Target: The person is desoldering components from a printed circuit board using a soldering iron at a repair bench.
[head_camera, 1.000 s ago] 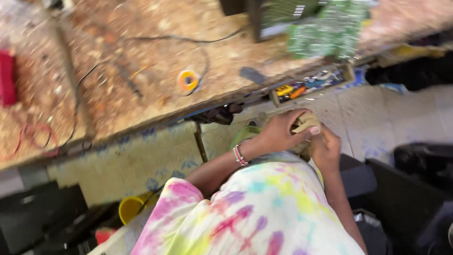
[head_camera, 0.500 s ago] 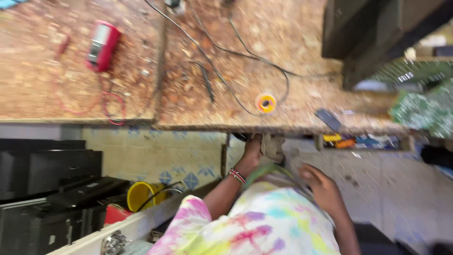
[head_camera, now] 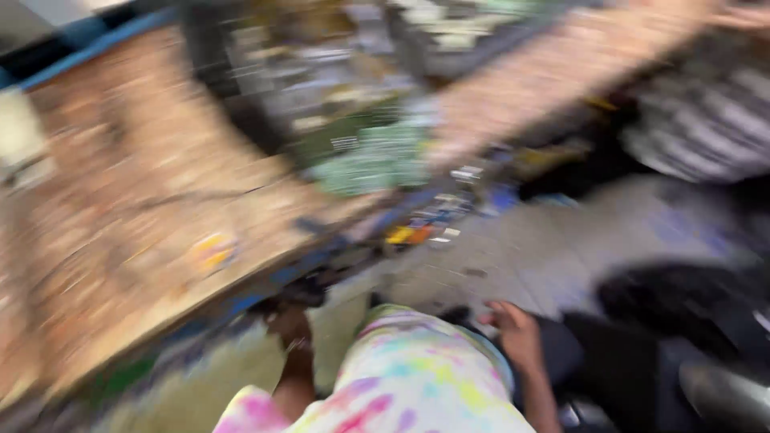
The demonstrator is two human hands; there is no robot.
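Head view: both hands low at the near edge of a cluttered table, all heavily motion-blurred.

The left hand (head_camera: 290,330) reaches under the table (head_camera: 120,240) edge; whether it is closed on anything I cannot tell. The right hand (head_camera: 513,333) rests with fingers loosely spread on a dark seat or case (head_camera: 593,361) beside the tie-dye garment (head_camera: 417,377), holding nothing that shows. Judged from this, the blur suggests fast head motion, so a hand working unseen under the edge could snag or knock something down. Countable: two hands, one yellow tape roll (head_camera: 212,250) on the table, one green circuit-board cluster (head_camera: 373,160) farther right, one striped cloth (head_camera: 706,120) at far right.
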